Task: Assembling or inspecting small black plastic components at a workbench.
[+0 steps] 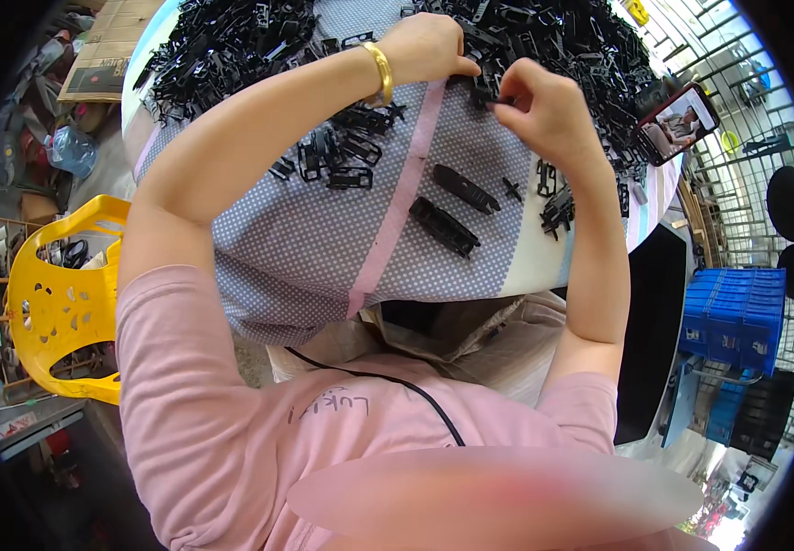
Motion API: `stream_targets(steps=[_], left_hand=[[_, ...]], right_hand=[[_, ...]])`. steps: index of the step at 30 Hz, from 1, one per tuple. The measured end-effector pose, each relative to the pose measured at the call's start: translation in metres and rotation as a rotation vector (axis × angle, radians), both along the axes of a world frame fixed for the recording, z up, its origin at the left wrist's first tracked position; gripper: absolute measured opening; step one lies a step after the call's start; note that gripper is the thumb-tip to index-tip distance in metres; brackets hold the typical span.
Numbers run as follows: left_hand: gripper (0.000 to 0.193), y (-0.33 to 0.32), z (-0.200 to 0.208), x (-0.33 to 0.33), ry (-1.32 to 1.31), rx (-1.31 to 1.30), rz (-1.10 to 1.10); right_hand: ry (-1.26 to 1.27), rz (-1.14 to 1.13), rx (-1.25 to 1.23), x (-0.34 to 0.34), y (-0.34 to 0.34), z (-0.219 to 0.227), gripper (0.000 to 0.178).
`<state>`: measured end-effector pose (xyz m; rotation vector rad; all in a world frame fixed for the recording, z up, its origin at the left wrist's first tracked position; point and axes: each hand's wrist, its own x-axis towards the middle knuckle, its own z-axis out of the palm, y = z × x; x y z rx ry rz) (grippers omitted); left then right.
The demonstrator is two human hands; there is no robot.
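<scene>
My left hand (427, 48), with a gold bracelet at its wrist, is curled at the far side of the table by the heaped black plastic parts (562, 46). Its fingertips are turned away, so whatever they grip is hidden. To its right, my right hand (548, 108) pinches a small black plastic part (496, 103) between thumb and fingers. Nearer me on the dotted cloth (314, 239) lie a long black shell (467, 188) and a second, hollow-looking black shell (444, 227). Beside them is a tiny cross-shaped black piece (512, 189).
Another heap of black parts (231, 55) covers the far left, with a smaller cluster (337, 151) in front. A lit phone (677, 124) stands at the table's right edge. A yellow plastic chair (66, 303) is at left, blue crates (735, 317) at right.
</scene>
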<state>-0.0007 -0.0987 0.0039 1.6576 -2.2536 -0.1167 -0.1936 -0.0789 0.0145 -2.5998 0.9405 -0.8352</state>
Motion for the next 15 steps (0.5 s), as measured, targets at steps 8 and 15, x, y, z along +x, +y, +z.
stream_targets(steps=[8,15], left_hand=[[0.025,0.017,0.001,0.014,0.205,0.029,0.009],[0.028,0.043,-0.003,0.02,0.404,-0.009,-0.042]], right_hand=[[-0.337,0.02,0.239,-0.001,-0.016,-0.005,0.019],[-0.398,-0.062,0.198,0.011,0.0,-0.002,0.015]])
